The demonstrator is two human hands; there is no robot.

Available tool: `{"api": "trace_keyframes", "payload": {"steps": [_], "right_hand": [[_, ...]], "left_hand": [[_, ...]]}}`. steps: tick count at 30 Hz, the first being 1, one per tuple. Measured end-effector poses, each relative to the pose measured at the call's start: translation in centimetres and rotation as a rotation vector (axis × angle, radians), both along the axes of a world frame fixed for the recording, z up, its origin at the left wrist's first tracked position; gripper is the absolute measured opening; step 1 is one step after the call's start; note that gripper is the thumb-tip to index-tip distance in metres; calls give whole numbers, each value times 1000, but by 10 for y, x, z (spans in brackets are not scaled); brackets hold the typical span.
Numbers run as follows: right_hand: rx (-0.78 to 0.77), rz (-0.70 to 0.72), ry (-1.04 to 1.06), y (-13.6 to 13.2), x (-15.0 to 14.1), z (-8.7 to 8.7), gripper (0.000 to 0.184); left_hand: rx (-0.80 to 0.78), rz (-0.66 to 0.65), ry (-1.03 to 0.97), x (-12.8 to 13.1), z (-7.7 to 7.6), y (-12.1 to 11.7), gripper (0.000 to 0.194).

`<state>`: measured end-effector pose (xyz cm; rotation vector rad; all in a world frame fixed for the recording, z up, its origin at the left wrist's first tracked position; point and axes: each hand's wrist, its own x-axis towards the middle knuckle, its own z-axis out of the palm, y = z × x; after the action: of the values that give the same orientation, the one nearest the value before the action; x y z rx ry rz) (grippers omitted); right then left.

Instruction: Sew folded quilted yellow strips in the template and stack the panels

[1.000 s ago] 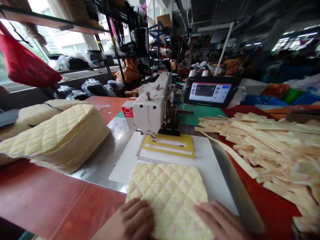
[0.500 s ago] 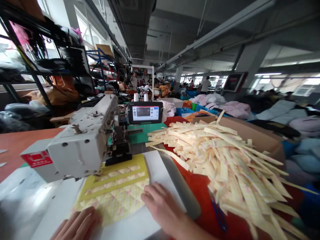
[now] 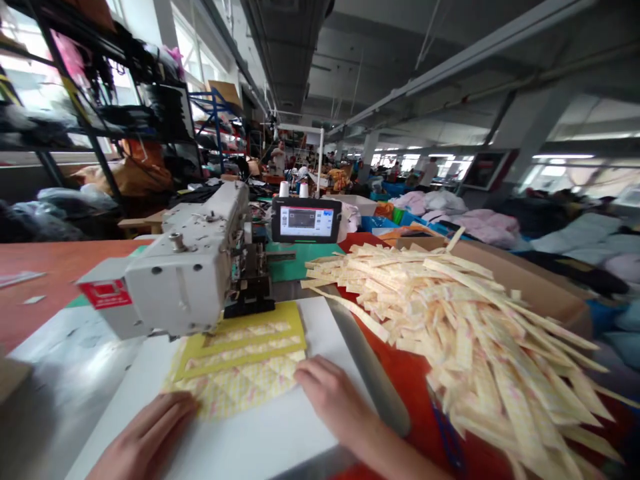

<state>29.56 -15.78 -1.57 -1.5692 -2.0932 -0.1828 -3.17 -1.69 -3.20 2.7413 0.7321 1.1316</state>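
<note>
A quilted fabric piece (image 3: 245,393), pale yellow check with pink prints, lies on a white board (image 3: 280,433). On its far part rests a yellow slotted template (image 3: 235,357), with fabric showing through the slots. My left hand (image 3: 150,433) lies at the near left corner of the fabric, fingers stretched out together and fairly flat. My right hand (image 3: 330,393) rests at the fabric's right edge with its fingers loosely bent and fingertips touching the edge. Neither hand visibly grips anything. The white sewing machine head (image 3: 175,287) stands over the template's far left side; its needle is hidden.
A large heap of pale yellow fabric strips (image 3: 450,320) lies on the red table at right, beside a cardboard box (image 3: 540,287). A control screen (image 3: 306,221) and thread cones (image 3: 304,191) stand behind the machine. Blue-handled scissors or similar (image 3: 445,427) lie near the heap.
The whole view has shifted, so things sit further right and slightly higher. The left hand has slid a little outward along the fabric. The right hand stays at the fabric's right edge.
</note>
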Motion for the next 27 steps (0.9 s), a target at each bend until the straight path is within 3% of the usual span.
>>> {"api": "trace_keyframes", "payload": {"steps": [5,10,17,27], "right_hand": [[48,18,39,14,3,-2,30],[98,42,38,22,11,-14,28],[192,21,-51,22,19,-16,23],[280,37,-98,20,24,-6,20]], "left_hand": [[-34,157,166,12,23,-8,32],[-191,300,220,12,28,-18,28],[-244,301,238,8,26,-26,23],[-235,199,280,7,30,-24,24]]}}
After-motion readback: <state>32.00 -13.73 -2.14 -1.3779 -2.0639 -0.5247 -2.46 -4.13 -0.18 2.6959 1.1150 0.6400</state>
